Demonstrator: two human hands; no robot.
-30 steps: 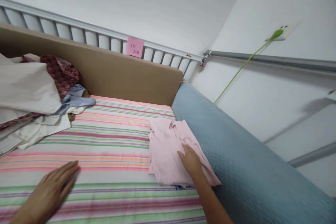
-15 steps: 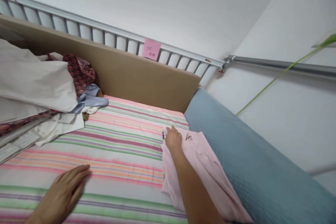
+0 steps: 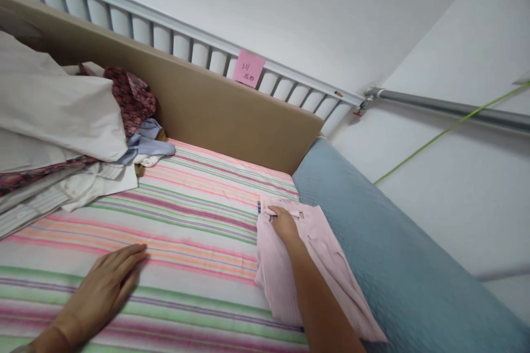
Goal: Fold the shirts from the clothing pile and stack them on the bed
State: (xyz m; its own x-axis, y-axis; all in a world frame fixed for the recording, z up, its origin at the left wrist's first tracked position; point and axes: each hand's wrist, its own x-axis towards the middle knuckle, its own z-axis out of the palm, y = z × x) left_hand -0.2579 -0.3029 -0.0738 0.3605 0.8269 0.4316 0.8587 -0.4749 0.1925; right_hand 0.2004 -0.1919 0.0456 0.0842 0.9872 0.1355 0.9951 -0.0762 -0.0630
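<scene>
A folded pale pink shirt (image 3: pixel 327 253) lies on the striped bed sheet (image 3: pixel 186 215) beside a rolled blue quilt (image 3: pixel 385 248). My right hand (image 3: pixel 282 222) rests on the far end of the shirt near its collar, fingers curled and pressing on the cloth. My left hand (image 3: pixel 107 287) lies flat and open on the striped sheet at the lower left, holding nothing.
A heap of clothes (image 3: pixel 62 138), white, red-patterned and light blue, sits at the left against a brown headboard (image 3: pixel 207 105). Behind the headboard runs a white rail with a pink sticky note (image 3: pixel 249 68). A grey pipe (image 3: pixel 447 109) and a green cable (image 3: pixel 439 135) cross the right wall.
My right hand moved from the shirt's near middle up to its far collar end, then drew back slightly. The view shifted right and down. My left hand stayed flat on the sheet.
</scene>
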